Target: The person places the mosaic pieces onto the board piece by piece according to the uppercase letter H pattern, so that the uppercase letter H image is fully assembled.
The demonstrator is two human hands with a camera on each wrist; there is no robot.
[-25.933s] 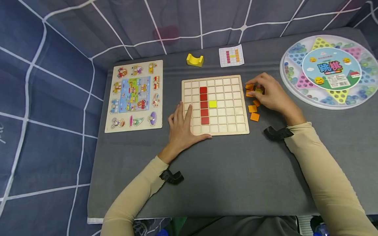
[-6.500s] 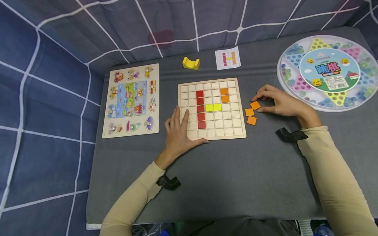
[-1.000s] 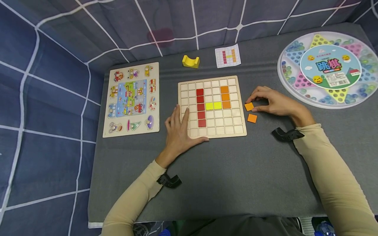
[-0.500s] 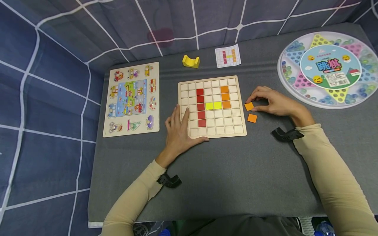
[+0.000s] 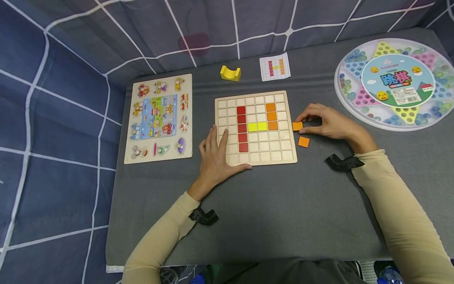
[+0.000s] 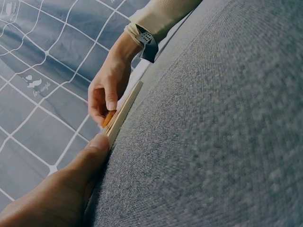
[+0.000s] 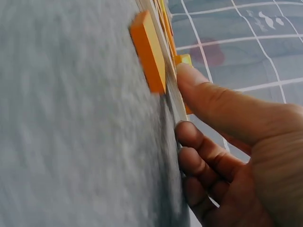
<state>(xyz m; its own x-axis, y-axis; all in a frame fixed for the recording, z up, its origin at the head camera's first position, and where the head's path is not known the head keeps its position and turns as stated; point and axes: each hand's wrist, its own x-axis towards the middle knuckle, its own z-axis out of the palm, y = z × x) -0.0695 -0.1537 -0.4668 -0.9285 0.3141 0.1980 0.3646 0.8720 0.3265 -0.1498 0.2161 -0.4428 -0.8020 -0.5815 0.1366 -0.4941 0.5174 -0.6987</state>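
My left hand [image 5: 215, 161] rests on the left side of a wooden grid board [image 5: 264, 157], fingers straight, its thumb along the front edge. Set in the board are a column of red tiles [image 5: 242, 127], two yellow tiles [image 5: 257, 126] and a shorter column of orange tiles [image 5: 271, 116]. Just right of the board, my right hand [image 5: 328, 123] pinches an orange square tile [image 5: 297, 126] between thumb and fingers. Another orange tile [image 5: 303, 142] lies on the cloth in front of it; the right wrist view shows this loose tile [image 7: 149, 52] close up.
A picture peg puzzle [image 5: 188, 118] lies left of the board. Behind it are a yellow arch block [image 5: 230, 73] and a pattern card [image 5: 274, 67] with a coloured H. A round Chinese checkers set [image 5: 399, 81] occupies the back right of the grey-covered table [image 5: 269, 221].
Since the oldest frame, a second yellow tile and three orange tiles have come onto the board. In the last half second, the pinched orange tile has shifted slightly left. The left hand stays put.
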